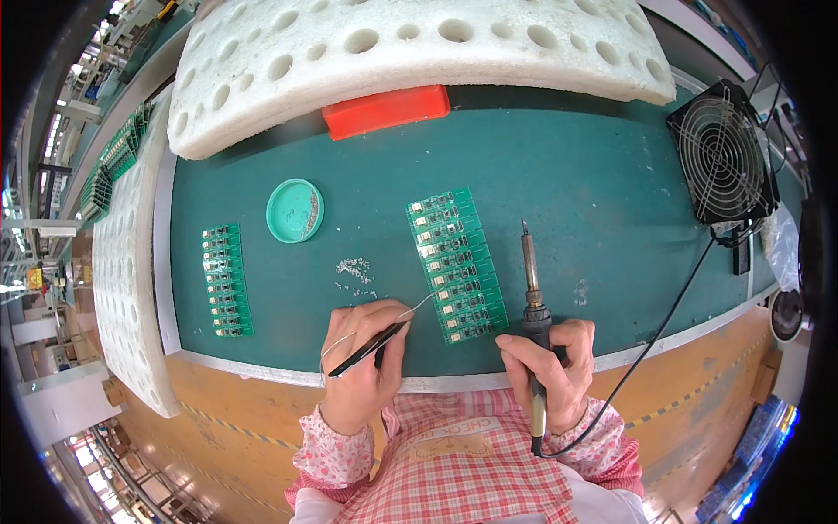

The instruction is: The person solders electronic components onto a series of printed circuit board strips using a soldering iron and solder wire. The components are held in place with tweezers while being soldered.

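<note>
My left hand [365, 354] is closed round a slim black tweezers-like tool [360, 352] and a thin solder wire [421, 305]. The wire's end reaches the left edge of a green circuit board panel [454, 266], which carries a row of several alike small units. In my right hand [559, 371] is a soldering iron [537, 319], its fingers wrapped round the dark handle. The iron's tip points away from me, right of the panel and apart from it. Small pale scraps [353, 269] lie between the panel and a round green lid [295, 211].
A second green panel [227, 279] lies at the left. White foam blocks with holes [419, 52] stand at the back and left [127, 288], with a red box [386, 112] by the back one. At the right are a black fan [720, 153] and the iron's cord [668, 327].
</note>
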The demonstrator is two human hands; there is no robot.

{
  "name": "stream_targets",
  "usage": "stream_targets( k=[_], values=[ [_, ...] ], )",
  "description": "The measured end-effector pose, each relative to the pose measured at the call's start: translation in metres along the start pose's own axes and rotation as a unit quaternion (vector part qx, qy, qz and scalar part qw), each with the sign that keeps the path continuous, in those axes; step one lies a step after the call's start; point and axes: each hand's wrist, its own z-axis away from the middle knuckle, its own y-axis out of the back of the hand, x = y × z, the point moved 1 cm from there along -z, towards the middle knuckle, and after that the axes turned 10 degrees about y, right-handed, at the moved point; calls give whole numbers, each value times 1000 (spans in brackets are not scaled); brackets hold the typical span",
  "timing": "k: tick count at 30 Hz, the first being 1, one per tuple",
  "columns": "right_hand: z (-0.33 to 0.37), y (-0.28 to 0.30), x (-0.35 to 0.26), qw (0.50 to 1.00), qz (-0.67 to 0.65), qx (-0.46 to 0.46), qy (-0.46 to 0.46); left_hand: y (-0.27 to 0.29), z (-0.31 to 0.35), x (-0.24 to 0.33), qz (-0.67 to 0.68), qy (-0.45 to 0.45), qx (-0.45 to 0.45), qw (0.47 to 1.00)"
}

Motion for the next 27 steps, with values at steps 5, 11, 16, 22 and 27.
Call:
stream_targets(
  k=[5, 11, 16, 22, 27],
  values=[
    [1, 0, 0, 1000, 3, 2, 2, 0, 0, 1, 0, -2, 0, 1000],
    [1, 1, 0, 1000, -8, 5, -4, 0, 1, 1, -10, -6, 0, 1000],
    [4, 4, 3, 998, -55, 16, -31, -4, -2, 5, 34, 14, -4, 999],
    [4, 9, 6, 992, -110, 40, -37, -17, -8, 13, 63, -1, -25, 998],
    [6, 8, 7, 990, -127, 51, -35, -22, -8, 12, 52, -10, -9, 999]
  ],
)
